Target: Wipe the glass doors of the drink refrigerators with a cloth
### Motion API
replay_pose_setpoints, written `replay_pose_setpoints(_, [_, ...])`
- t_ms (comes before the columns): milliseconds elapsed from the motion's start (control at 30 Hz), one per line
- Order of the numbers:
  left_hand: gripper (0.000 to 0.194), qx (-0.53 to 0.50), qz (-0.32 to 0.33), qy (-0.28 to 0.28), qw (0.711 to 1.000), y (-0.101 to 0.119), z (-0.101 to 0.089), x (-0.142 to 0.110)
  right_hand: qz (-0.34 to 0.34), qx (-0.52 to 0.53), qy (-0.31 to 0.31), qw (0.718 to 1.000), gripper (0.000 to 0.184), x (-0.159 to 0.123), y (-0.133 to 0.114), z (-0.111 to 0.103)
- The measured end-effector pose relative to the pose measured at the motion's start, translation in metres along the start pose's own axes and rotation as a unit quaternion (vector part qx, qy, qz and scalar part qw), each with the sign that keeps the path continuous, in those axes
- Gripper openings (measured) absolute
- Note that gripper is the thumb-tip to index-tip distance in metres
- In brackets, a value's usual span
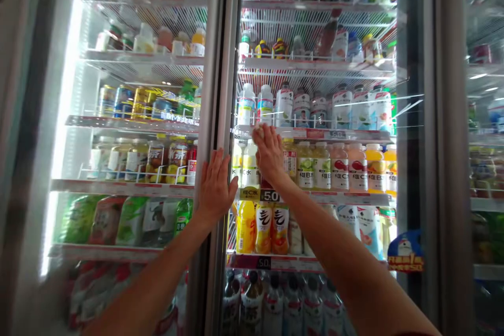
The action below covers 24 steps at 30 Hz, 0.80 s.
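Note:
My left hand point(216, 182) lies with its palm toward the metal door frame point(226, 89) between two glass doors of an upright drinks cooler. Its fingers are stretched out and the thumb stands apart. My right hand point(271, 156) is up against the right glass door point(315, 76), in front of the shelf with pale yellow bottles point(250, 160). A small pale wad point(259, 130), perhaps cloth or tissue, shows under its fingertips; most of it is hidden by the hand.
Behind the right door, bottles in several colours point(340, 168) line wire shelves. Behind the left door stand cans point(124, 101) and more bottles point(137, 160). A blue sticker point(405, 253) is on the right door's edge. A bright light strip point(69, 89) runs down the left.

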<state>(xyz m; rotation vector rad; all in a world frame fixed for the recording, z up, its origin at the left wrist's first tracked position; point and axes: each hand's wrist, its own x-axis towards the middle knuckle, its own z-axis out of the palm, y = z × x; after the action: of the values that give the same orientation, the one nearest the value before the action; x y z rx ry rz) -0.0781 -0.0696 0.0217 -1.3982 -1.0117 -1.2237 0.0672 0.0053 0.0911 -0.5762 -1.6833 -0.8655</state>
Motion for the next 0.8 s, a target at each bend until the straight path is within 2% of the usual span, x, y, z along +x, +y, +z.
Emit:
replay_pose_setpoints(100, [0.061, -0.001, 0.005, 0.004, 1.0, 0.0, 0.001, 0.005, -0.162, -0.003, -0.076, 0.984, 0.054, -0.003, 0.001, 0.0])
replay_pose_setpoints(133, [0.061, -0.002, 0.008, 0.004, 1.0, 0.0, 0.002, 0.006, -0.179, -0.011, -0.086, 0.98, 0.054, -0.002, 0.01, -0.004])
replay_pose_setpoints(167, [0.061, -0.002, 0.012, 0.004, 1.0, 0.0, 0.002, 0.007, -0.16, -0.024, -0.076, 0.984, 0.054, 0.0, 0.023, -0.011])
replay_pose_setpoints(233, [0.06, -0.003, 0.017, 0.006, 1.0, 0.001, 0.004, 0.01, -0.029, -0.055, -0.004, 0.998, 0.057, 0.005, 0.06, -0.029])
replay_pose_setpoints(300, [0.06, -0.005, 0.02, 0.01, 1.0, 0.004, 0.008, 0.012, 0.113, -0.077, 0.095, 0.986, 0.055, 0.005, 0.096, -0.048])
replay_pose_setpoints(333, [0.06, -0.008, 0.021, 0.011, 1.0, 0.007, 0.01, 0.013, 0.153, -0.083, 0.132, 0.976, 0.054, 0.001, 0.108, -0.056])
replay_pose_setpoints(367, [0.06, -0.011, 0.022, 0.012, 1.0, 0.01, 0.014, 0.015, 0.163, -0.087, 0.151, 0.971, 0.054, -0.005, 0.117, -0.061])
replay_pose_setpoints(400, [0.059, -0.014, 0.024, 0.01, 1.0, 0.014, 0.018, 0.017, 0.14, -0.089, 0.147, 0.975, 0.054, -0.013, 0.121, -0.064])
replay_pose_setpoints(433, [0.059, -0.018, 0.027, 0.008, 0.999, 0.019, 0.023, 0.02, 0.09, -0.086, 0.116, 0.985, 0.056, -0.023, 0.122, -0.066])
replay_pose_setpoints(500, [0.058, -0.026, 0.032, -0.002, 0.999, 0.027, 0.033, 0.026, -0.036, -0.076, 0.016, 0.996, 0.061, -0.041, 0.125, -0.07])
replay_pose_setpoints(533, [0.057, -0.029, 0.033, -0.007, 0.999, 0.031, 0.037, 0.03, -0.072, -0.075, -0.016, 0.995, 0.062, -0.048, 0.131, -0.074])
replay_pose_setpoints(567, [0.057, -0.032, 0.033, -0.014, 0.999, 0.033, 0.041, 0.034, -0.073, -0.079, -0.023, 0.994, 0.062, -0.053, 0.141, -0.079])
replay_pose_setpoints(600, [0.056, -0.033, 0.029, -0.022, 0.999, 0.035, 0.044, 0.038, -0.039, -0.088, 0.001, 0.995, 0.06, -0.057, 0.155, -0.086])
replay_pose_setpoints(633, [0.055, -0.033, 0.024, -0.029, 0.999, 0.036, 0.047, 0.042, 0.025, -0.102, 0.049, 0.993, 0.057, -0.059, 0.172, -0.094])
replay_pose_setpoints(667, [0.054, -0.032, 0.018, -0.036, 0.999, 0.037, 0.049, 0.046, 0.101, -0.116, 0.11, 0.982, 0.054, -0.061, 0.189, -0.102])
replay_pose_setpoints(733, [0.053, -0.031, 0.007, -0.044, 0.999, 0.038, 0.053, 0.053, 0.226, -0.137, 0.213, 0.941, 0.05, -0.063, 0.216, -0.114])
replay_pose_setpoints(800, [0.054, -0.033, 0.009, -0.043, 0.998, 0.041, 0.059, 0.058, 0.26, -0.147, 0.255, 0.92, 0.05, -0.069, 0.227, -0.118])
